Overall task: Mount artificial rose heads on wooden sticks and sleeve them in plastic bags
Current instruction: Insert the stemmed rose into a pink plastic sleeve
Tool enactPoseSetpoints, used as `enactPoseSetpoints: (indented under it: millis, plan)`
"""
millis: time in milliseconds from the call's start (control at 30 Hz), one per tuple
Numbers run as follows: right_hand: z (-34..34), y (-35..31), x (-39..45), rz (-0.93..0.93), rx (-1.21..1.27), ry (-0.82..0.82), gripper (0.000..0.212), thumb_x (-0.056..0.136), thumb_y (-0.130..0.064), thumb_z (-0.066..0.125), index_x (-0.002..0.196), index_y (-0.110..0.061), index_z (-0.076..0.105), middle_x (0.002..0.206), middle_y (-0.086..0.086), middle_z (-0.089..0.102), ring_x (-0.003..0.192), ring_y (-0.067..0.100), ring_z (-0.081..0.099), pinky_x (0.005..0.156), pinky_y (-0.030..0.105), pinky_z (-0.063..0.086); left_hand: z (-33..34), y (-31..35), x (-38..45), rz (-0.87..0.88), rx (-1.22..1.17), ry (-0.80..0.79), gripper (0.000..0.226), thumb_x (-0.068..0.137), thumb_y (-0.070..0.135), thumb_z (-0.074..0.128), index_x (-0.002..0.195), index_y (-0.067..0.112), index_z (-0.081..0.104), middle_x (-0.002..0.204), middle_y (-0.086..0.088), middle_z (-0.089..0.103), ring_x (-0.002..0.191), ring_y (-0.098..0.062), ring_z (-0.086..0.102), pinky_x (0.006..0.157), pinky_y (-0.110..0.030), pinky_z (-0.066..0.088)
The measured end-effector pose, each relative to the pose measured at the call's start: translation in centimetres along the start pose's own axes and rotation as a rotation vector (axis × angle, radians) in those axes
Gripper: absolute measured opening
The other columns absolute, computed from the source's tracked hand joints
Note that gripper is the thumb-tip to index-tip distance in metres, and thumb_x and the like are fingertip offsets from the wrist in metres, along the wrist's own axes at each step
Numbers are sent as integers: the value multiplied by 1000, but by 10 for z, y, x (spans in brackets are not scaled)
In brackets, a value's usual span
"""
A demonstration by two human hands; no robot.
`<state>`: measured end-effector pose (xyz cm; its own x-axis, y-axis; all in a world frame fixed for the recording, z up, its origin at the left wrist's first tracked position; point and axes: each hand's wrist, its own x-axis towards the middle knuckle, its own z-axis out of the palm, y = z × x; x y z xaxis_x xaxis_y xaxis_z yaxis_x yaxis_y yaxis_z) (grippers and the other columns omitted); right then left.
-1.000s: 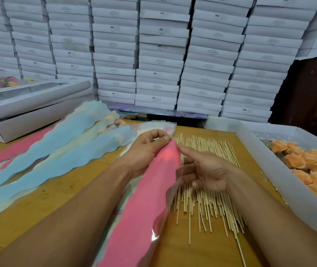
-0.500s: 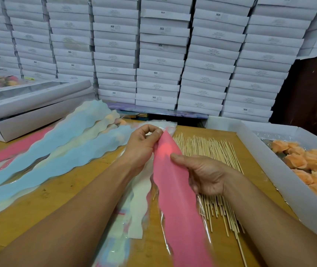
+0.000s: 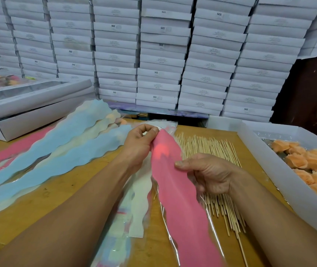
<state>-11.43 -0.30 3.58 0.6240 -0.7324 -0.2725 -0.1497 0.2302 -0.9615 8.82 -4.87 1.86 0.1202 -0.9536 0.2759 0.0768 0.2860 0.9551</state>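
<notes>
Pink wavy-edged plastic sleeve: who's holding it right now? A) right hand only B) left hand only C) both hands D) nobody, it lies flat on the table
C: the left hand pinches the top end of the pink wavy-edged plastic sleeve, while the right hand grips its right edge lower down.

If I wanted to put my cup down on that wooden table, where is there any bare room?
The best bare patch of table lies near the front edge, between the blue sleeves and the left forearm. A thin strip runs between the sticks and the rose box. The middle is crowded: both hands hold the pink sleeve there, over loose sleeves.
</notes>
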Motion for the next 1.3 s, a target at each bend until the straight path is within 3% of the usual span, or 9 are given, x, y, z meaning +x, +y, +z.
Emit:
enactPoseSetpoints:
  millis: [467,600,700,767,867,967,1067,1200,1300]
  plan:
    - [-3,-4,-6,41,-155,-158,18,84,-20,73,75,-5,75,67,11,71,39,9,59,34,15,42,-15,1,14,45,40,318,24,98,20,62,74,22,62,76,16,64,73,-12,54,69,-29,46]
    - [-5,-1,-6,25,-191,-206,21,87,-17,72,70,-5,72,59,6,68,39,8,58,36,16,43,-22,3,17,68,41,405,24,98,20,61,74,24,60,102,-1,66,79,-14,57,74,-29,49]
    - [-1,-2,-6,34,-178,-277,3,85,-9,77,83,-7,76,76,7,75,62,13,72,57,23,58,-25,5,18,67,46,452,24,99,23,60,75,23,59,97,3,64,71,-8,54,59,-19,43]
    - [1,0,-4,40,-188,-319,20,89,3,66,92,-12,79,89,5,78,79,15,76,69,26,60,-27,5,19,57,37,454,23,99,23,61,76,22,60,95,3,63,71,-9,52,60,-22,41]
    - [2,3,-1,47,-292,-306,13,87,1,69,99,1,73,97,16,74,86,31,72,70,37,60,-27,6,18,42,-1,427,20,98,23,63,79,20,62,92,3,62,72,-10,52,63,-23,42]
    - [3,3,0,79,-350,-267,23,81,-11,78,95,5,70,92,23,69,71,34,65,53,31,54,-26,8,17,20,-126,386,8,95,24,68,90,21,62,86,4,63,70,-11,55,62,-25,45]
    - [1,7,3,61,-309,-201,43,81,-8,78,106,20,59,109,46,56,94,49,50,73,47,49,-24,8,18,-46,-252,316,42,91,28,73,125,26,49,105,1,63,81,-14,61,63,-28,50]
    - [6,1,1,-2,-145,-201,3,91,2,66,94,3,67,80,11,74,61,20,71,50,24,57,-18,7,11,-134,-323,129,73,90,29,73,148,14,32,111,1,64,83,-11,71,60,-27,56]
    - [8,1,4,-97,-48,0,20,83,-5,73,99,4,67,82,11,74,62,18,70,58,30,58,-8,10,-3,-214,-314,-95,69,80,40,77,129,0,51,106,-11,66,75,-15,72,64,-28,57]
